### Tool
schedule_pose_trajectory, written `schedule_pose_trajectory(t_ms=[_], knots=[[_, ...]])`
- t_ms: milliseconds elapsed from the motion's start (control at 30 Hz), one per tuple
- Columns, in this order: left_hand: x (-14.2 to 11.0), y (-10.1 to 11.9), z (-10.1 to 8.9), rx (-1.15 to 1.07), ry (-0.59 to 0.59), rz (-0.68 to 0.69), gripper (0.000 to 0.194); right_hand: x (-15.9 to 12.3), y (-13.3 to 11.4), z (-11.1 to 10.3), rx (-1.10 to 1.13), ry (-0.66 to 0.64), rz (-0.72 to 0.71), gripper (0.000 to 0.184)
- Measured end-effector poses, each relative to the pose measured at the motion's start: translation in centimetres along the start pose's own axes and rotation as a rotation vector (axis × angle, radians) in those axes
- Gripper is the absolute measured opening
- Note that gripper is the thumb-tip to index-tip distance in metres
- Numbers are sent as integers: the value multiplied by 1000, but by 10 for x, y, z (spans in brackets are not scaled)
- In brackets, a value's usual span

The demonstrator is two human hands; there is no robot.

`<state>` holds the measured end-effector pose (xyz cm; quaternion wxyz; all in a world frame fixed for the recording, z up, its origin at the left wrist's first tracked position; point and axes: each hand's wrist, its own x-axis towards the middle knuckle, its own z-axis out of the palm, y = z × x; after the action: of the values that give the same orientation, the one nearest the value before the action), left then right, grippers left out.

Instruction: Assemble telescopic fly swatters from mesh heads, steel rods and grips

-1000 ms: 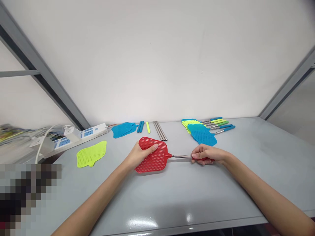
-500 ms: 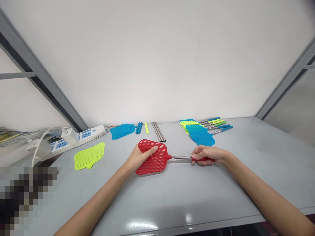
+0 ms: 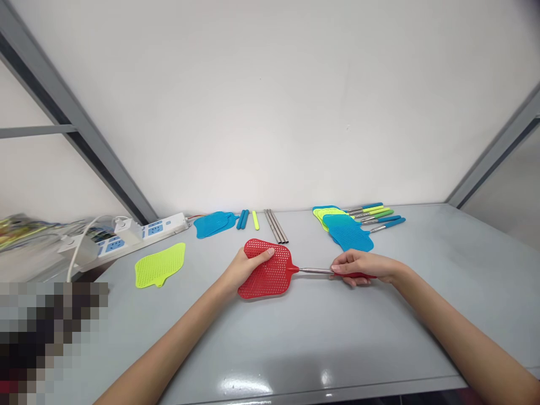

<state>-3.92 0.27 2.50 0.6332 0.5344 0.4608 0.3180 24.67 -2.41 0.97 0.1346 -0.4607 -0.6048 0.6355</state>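
Note:
A red fly swatter (image 3: 270,275) with a perforated head and a metal shaft lies level between my two hands, just above the grey table. My left hand (image 3: 244,271) grips the head at its left edge, thumb on top and fingers hidden beneath. My right hand (image 3: 356,267) is closed around the red handle at the other end. Beyond it, several swatters with blue, yellow and green handles lie in an overlapping pile, a blue swatter head (image 3: 348,232) on top. Metal rods (image 3: 276,226) lie side by side behind the red head.
Blue swatter heads (image 3: 215,224), blue handles (image 3: 242,219) and a yellow handle (image 3: 255,220) lie near the wall. A yellow swatter head (image 3: 160,265) rests at the left. White power strips (image 3: 164,226) with plugs and cables run along the left edge of the table (image 3: 312,337).
The whole view has shifted slightly, so things appear a little further right. Both hands keep their hold on the red fly swatter, the right fingers a touch looser.

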Motion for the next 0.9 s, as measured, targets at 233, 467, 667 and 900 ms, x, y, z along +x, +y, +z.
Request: schedule_pose_trajectory(t_ms=[233, 467, 667, 900], knots=[[0, 2, 4, -81, -46, -61, 40, 2, -4, 4, -295, 137, -12, 34], [0, -3, 7, -68, -40, -13, 40, 5, -2, 7, -312, 155, -79, 35], [-1, -11, 12, -7, 9, 42, 36, 3, 2, 4, -211, 62, -47, 36], [3, -16, 11, -19, -6, 48, 36, 5, 2, 4, -215, 61, -14, 37]])
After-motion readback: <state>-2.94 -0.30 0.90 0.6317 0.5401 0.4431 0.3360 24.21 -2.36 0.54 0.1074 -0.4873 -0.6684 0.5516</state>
